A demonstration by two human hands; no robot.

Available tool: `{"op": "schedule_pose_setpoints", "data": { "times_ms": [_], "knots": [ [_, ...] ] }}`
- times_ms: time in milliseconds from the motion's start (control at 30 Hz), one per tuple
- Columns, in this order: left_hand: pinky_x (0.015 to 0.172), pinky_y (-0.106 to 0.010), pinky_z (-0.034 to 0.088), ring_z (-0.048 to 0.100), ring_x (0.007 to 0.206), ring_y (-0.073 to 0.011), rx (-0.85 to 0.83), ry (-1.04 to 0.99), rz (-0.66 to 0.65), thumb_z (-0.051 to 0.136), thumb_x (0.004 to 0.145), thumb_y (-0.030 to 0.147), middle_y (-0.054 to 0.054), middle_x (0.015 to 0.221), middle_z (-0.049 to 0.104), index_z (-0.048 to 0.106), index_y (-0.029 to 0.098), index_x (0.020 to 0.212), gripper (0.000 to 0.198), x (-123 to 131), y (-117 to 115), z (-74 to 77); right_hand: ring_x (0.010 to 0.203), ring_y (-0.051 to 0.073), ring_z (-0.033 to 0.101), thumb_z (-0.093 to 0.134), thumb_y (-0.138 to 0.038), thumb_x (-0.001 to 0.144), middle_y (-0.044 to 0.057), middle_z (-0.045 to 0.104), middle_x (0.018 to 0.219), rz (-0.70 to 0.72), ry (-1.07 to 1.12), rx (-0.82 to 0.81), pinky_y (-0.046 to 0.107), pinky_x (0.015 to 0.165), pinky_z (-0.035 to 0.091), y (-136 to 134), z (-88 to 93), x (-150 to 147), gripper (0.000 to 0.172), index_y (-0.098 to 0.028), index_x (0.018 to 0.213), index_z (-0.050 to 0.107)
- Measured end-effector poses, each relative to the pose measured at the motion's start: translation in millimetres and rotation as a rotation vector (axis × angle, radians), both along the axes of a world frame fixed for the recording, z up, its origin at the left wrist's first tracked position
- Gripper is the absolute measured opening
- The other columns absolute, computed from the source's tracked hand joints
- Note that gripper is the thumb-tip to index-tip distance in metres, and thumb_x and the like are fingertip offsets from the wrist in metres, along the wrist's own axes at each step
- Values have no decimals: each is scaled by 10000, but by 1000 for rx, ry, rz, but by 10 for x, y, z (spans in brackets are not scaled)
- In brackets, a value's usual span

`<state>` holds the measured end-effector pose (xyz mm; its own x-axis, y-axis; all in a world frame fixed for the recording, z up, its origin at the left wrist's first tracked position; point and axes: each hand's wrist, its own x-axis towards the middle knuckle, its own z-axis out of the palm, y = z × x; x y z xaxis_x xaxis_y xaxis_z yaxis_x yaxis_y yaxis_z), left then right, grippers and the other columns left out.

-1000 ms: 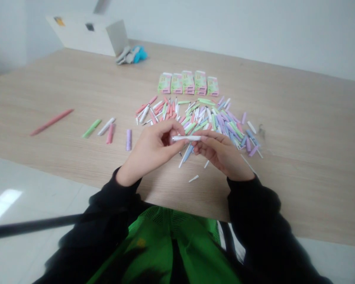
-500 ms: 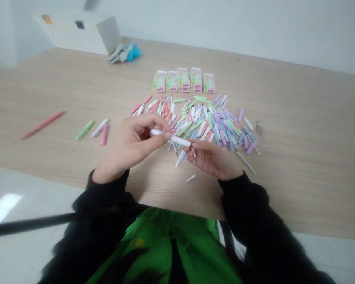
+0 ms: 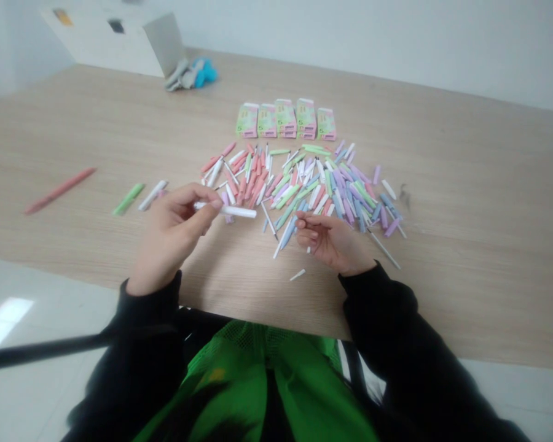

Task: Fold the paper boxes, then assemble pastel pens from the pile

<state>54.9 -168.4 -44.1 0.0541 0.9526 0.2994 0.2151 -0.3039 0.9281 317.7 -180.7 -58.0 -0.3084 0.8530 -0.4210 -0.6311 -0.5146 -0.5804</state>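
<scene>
A white pen barrel (image 3: 239, 212) is pinched between the thumb and fingers of my left hand (image 3: 170, 230), its free end pointing right over the wood. My right hand (image 3: 329, 239) hovers at the near edge of the pile, thumb and index fingertip pressed together and the other fingers curled. A tiny white piece (image 3: 308, 250) shows just under those fingers; whether it is gripped cannot be made out. Beyond both hands spreads a heap of pen parts (image 3: 299, 184) in pink, white, green, blue and purple, thin refills among them. One small white tip (image 3: 297, 275) lies in front of my right hand.
Several small green-and-pink boxes (image 3: 276, 120) stand behind the heap. To the left lie a long red pen (image 3: 59, 191), a green piece (image 3: 129, 199) and a white piece (image 3: 152, 195). Grey and blue gloves (image 3: 191, 73) rest beside a white carton (image 3: 115, 40).
My left hand has drawn the white pen barrel leftward, away from my right hand. The right hand has barely moved; its fingertips no longer touch the barrel's end.
</scene>
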Motion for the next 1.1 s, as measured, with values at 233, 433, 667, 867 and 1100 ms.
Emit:
{"op": "schedule_pose_setpoints", "data": {
  "times_ms": [233, 433, 667, 867, 1100],
  "knots": [
    [490, -262, 312, 439, 488, -114, -75, 422, 222, 622, 898, 344, 42, 574, 501, 655, 201, 855, 153, -232, -272, -321, 491, 50, 343, 495, -15, 751, -1, 524, 704, -67, -27, 36, 159, 438, 355, 13, 22, 61, 179, -125, 788, 631],
    [723, -363, 492, 616, 764, -227, 34, 762, 194, 578, 927, 336, -64, 841, 670, 668, 198, 969, 170, -149, -354, -573, 514, 67, 357, 477, 43, 650, 6, 514, 738, -91, -93, 90, 182, 454, 374, 13, 7, 45, 276, -142, 787, 630],
    [971, -501, 492, 569, 1119, -331, 212, 718, 274, 632, 896, 306, -203, 1216, 556, 573, 126, 1294, 441, 67, -399, -507, 534, 56, 359, 460, 52, 626, 14, 512, 734, -192, -111, 94, 157, 482, 351, 25, 30, 2, 277, -119, 747, 641],
    [592, -273, 436, 539, 589, -147, -181, 319, -302, 601, 939, 367, 14, 646, 604, 676, 180, 915, 203, 589, -589, -228, 604, 87, 398, 482, 22, 687, 3, 540, 776, -266, -213, 354, 198, 535, 378, -59, 140, -204, 290, -168, 797, 672],
    [609, -258, 395, 490, 557, -117, -232, 130, -399, 507, 992, 341, 24, 571, 561, 584, 177, 620, 413, 839, -527, -118, 624, 109, 433, 527, -103, 744, -8, 539, 820, -174, -247, 472, 241, 521, 353, -261, 136, -371, 234, -224, 900, 652]
  ]
}}
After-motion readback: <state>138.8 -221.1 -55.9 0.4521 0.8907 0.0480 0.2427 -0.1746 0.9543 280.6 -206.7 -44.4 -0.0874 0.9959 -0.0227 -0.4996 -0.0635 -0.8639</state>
